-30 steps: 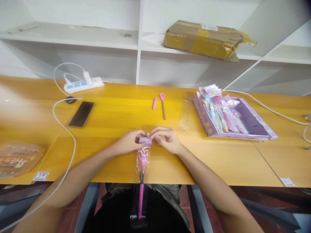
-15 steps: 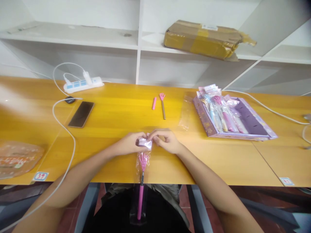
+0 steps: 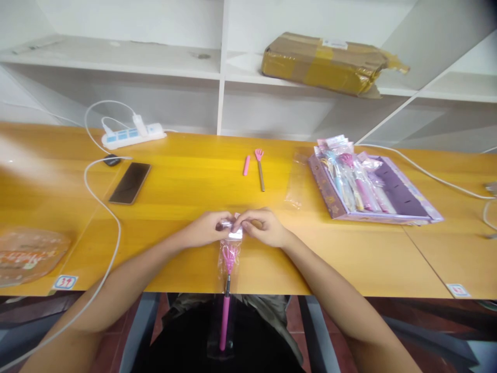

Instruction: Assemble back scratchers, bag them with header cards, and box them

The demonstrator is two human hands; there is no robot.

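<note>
A pink back scratcher (image 3: 225,316) lies inside a clear plastic bag (image 3: 237,267), its claw end toward my hands and its handle hanging over the table edge toward my body. My left hand (image 3: 207,228) pinches the bag's top at the header, which has a pale printed label. From the other side my right hand (image 3: 266,227) has its thumb and index finger closed on the same top edge. Fingers partly cover the header. Farther back lie a second back scratcher (image 3: 261,173), with a metal rod and pink claw, and a loose pink handle sleeve (image 3: 246,166).
A purple display box (image 3: 337,210) with several bagged scratchers stands at the right, an empty clear bag (image 3: 295,181) beside it. Left are a phone (image 3: 130,183), a power strip (image 3: 134,135) and a white cable (image 3: 112,207). A taped carton (image 3: 322,62) rests on the shelf.
My right fingers have shifted slightly left along the bag's top, and my left fingers have drawn in a little, leaving the label's lower part showing. The bagged scratcher stays nearly in place.
</note>
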